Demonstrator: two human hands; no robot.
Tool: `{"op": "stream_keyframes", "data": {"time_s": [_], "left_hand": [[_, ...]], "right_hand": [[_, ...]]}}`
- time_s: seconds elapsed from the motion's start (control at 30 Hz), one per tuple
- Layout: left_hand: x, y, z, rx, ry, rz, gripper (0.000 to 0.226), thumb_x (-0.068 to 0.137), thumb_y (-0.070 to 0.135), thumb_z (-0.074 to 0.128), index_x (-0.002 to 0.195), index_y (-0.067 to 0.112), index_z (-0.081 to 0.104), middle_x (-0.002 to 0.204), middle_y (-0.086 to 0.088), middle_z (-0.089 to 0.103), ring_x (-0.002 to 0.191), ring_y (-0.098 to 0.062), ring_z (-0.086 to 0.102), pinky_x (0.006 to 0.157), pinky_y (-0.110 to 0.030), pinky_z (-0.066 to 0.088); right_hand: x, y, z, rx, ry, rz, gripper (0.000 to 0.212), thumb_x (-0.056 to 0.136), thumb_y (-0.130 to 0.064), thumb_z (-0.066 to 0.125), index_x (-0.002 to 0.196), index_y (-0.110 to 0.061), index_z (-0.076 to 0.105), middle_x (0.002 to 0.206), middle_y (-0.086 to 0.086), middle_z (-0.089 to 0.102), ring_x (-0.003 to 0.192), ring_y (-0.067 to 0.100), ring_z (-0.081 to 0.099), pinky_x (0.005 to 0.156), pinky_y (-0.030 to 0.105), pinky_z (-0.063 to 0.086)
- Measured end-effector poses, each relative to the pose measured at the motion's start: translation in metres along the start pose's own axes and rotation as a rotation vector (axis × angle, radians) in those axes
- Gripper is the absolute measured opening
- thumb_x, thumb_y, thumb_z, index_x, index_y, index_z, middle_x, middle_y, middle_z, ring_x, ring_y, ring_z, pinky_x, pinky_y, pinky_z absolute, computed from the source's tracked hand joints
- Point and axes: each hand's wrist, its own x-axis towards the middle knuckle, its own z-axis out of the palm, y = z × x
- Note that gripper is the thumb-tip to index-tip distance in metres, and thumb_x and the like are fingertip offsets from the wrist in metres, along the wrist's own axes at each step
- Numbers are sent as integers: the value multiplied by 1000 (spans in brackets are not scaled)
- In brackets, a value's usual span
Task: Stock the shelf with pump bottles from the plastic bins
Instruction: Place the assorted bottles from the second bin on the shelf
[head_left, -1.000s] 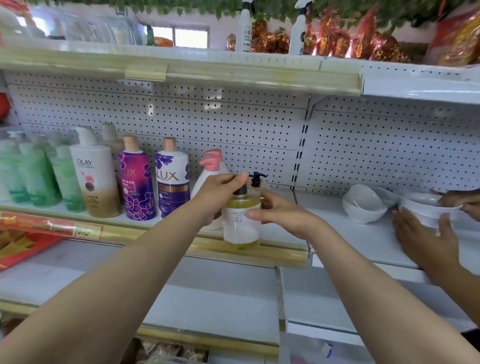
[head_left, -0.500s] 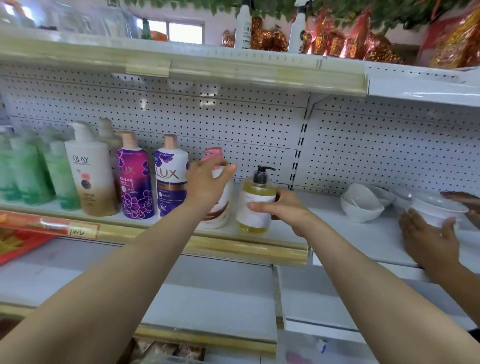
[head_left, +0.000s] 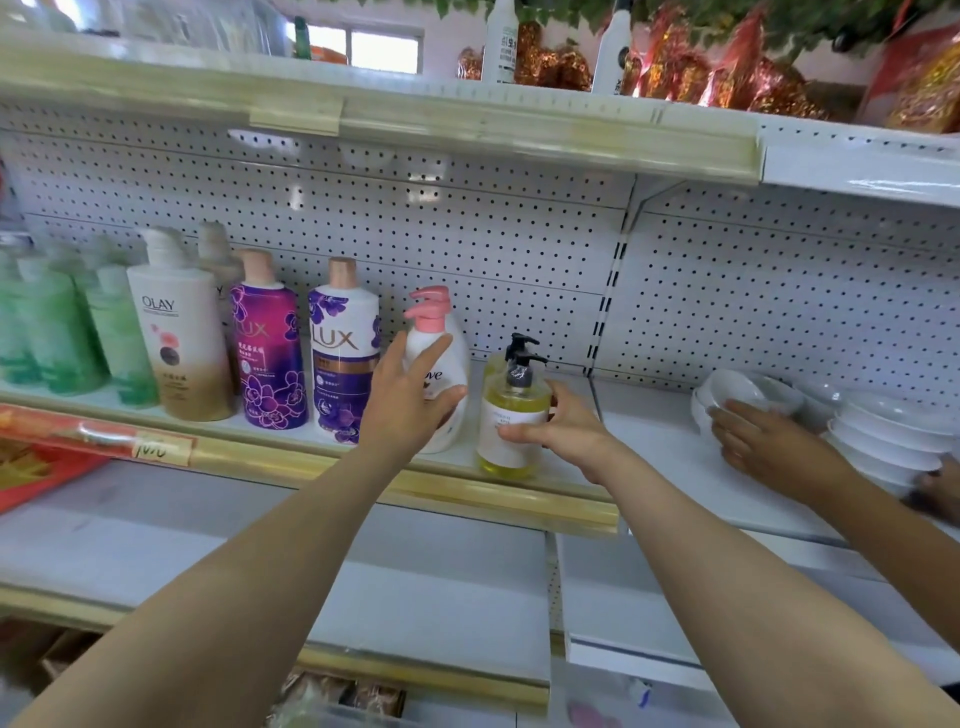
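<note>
Stocking is judged partly done. A row is already stood on the shelf (head_left: 311, 464): green bottles (head_left: 57, 332) at far left, an Olay bottle (head_left: 176, 332), two Lux bottles (head_left: 270, 348), then a white bottle with a pink pump (head_left: 439, 358).

The yellow pump bottle (head_left: 514, 410) is set upright at the right end of that row, near the front edge and just beside the white bottle, with a narrow gap seen between them. Its base appears to be down on the shelf; release is not yet made.

The right hand (head_left: 558, 434) is wrapped round the bottle's right side, thumb laid across the label and fingers curled behind. A light hold is judged.

The left hand (head_left: 410, 402) is spread with fingers straight, laid against the front of the white bottle, and nothing is gripped. Whether it is pressed or only touched cannot be told.

Bare shelf is left to the right of the yellow bottle, so more placing is judged to remain. The bins are not clearly shown, so the count left cannot be told.

In the next bay to the right, stacked white bowls (head_left: 883, 436) are handled by another person's hand (head_left: 763, 436).
</note>
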Motion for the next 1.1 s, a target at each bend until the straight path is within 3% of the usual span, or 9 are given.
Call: {"op": "stream_keyframes", "data": {"time_s": [0.13, 0.27, 0.4, 0.57, 0.77, 0.9, 1.0, 1.1], "left_hand": [[-2, -1, 5, 7, 32, 17, 68, 88, 45, 68, 148, 40, 38, 162, -11, 18, 147, -33, 19, 116, -48, 28], [-1, -3, 6, 6, 39, 31, 70, 86, 43, 71, 148, 39, 39, 161, -11, 20, 146, -33, 21, 117, -48, 28], [-1, -3, 5, -4, 35, 9, 70, 86, 40, 72, 147, 42, 38, 161, -8, 19, 147, -30, 20, 118, -49, 28], [-5, 2, 7, -59, 35, -17, 72, 85, 37, 74, 148, 40, 39, 163, -9, 14, 149, -27, 15, 120, -45, 23], [-5, 9, 3, -45, -8, -38, 74, 86, 38, 73, 150, 39, 34, 164, -11, 6, 151, -28, 6, 119, -42, 17], [-5, 13, -4, -14, -53, -63, 74, 88, 40, 70, 151, 39, 32, 165, -14, 2, 152, -30, 2, 120, -44, 15], [-9, 16, -14, -1, -87, -74, 70, 89, 37, 70, 150, 38, 35, 165, -11, 7, 151, -29, 6, 119, -42, 19], [-17, 15, -33, -5, -99, -91, 71, 89, 27, 71, 151, 32, 36, 164, -13, 13, 150, -31, 12, 117, -42, 23]], "right_hand": [[7, 1, 0, -13, -17, -10, 70, 61, -31, 93, 117, -35, 50, 113, -15, 63, 102, 3, 60, 77, 21, 47], [14, 5, 6, -67, -7, -44, 71, 63, -30, 93, 120, -33, 50, 113, -15, 61, 93, -8, 53, 69, 12, 39], [20, 9, 6, -82, -1, -51, 75, 61, -31, 93, 121, -33, 48, 112, -16, 59, 91, -11, 50, 68, 11, 38], [23, 15, 6, -110, 18, -41, 77, 60, -36, 93, 118, -37, 43, 115, -12, 57, 105, 10, 55, 86, 25, 42], [20, 15, 9, -128, 36, -29, 93, 62, -37, 92, 140, -28, 42, 124, -11, 58, 109, 10, 53, 89, 25, 40], [7, 3, 14, -193, 46, -9, 87, 70, -37, 88, 142, -26, 39, 132, -5, 58, 109, 10, 50, 89, 26, 37], [-5, -15, 19, -258, 167, -18, 79, 71, -38, 87, 136, -22, 45, 133, 0, 57, 117, 17, 54, 88, 26, 37], [-20, -37, 22, -447, 263, -23, 96, 76, -45, 81, 151, -14, 29, 151, 9, 40, 135, 29, 42, 100, 34, 38]]}}
